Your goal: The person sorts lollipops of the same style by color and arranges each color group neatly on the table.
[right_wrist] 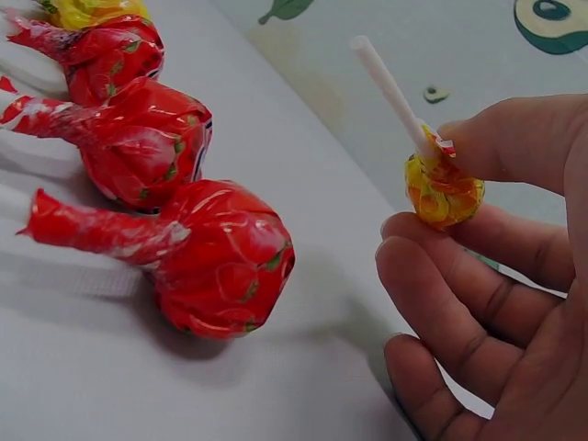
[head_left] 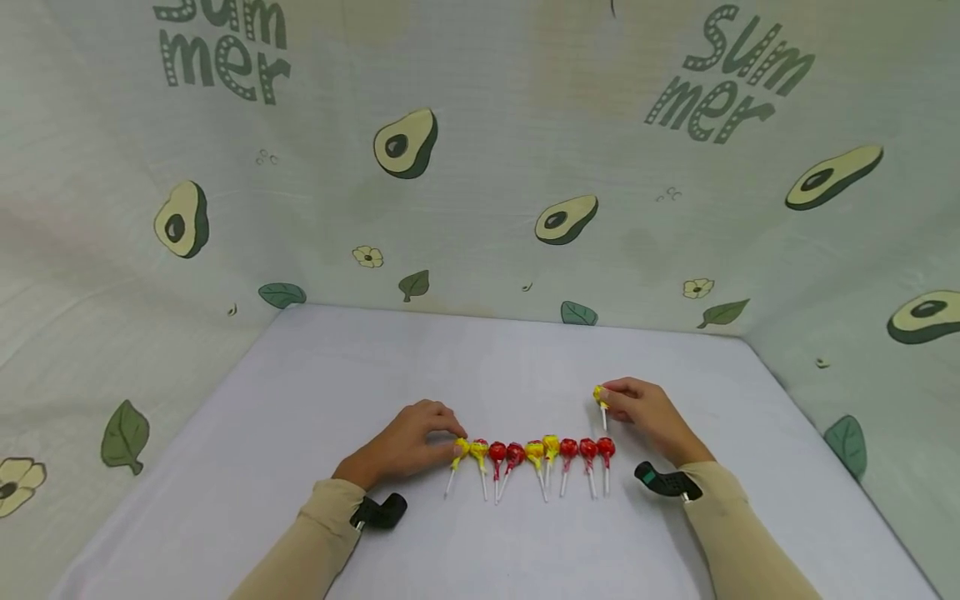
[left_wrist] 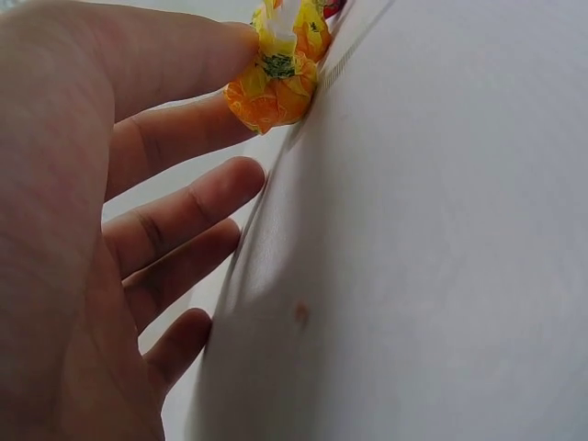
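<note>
A row of several wrapped lollipops lies across the white table, sticks toward me. My left hand is at the row's left end. Its thumb and index finger pinch the head of the end yellow lollipop, while the other fingers stay extended. Past the right end, my right hand holds another yellow lollipop between thumb and fingers, stick pointing down in the head view. That lollipop is behind the row's last red lollipop and apart from it. Further red lollipops and yellow lollipops fill the row between the hands.
The white tabletop runs back to a hanging cloth printed with avocados and leaves, which also rises on both sides. Dark wrist cameras stick out below each hand near the table.
</note>
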Demonstrator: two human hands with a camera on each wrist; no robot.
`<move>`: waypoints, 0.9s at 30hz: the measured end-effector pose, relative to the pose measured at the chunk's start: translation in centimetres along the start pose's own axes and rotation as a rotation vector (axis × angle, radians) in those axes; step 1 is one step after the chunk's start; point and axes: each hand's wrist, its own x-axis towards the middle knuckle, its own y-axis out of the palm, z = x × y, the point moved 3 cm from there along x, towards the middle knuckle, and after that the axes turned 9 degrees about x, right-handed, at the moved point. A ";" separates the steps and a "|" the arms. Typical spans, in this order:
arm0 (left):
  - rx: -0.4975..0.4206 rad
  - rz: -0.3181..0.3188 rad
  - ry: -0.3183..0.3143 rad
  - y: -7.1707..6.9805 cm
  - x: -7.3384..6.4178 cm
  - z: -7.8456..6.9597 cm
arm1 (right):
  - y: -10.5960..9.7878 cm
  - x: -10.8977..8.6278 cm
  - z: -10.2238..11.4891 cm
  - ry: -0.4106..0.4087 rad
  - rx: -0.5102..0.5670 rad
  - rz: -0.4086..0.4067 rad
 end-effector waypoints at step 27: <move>-0.037 0.024 -0.015 0.1 -0.1 0.2 | 0.7 4.7 0.5 0.053 0.042 -0.033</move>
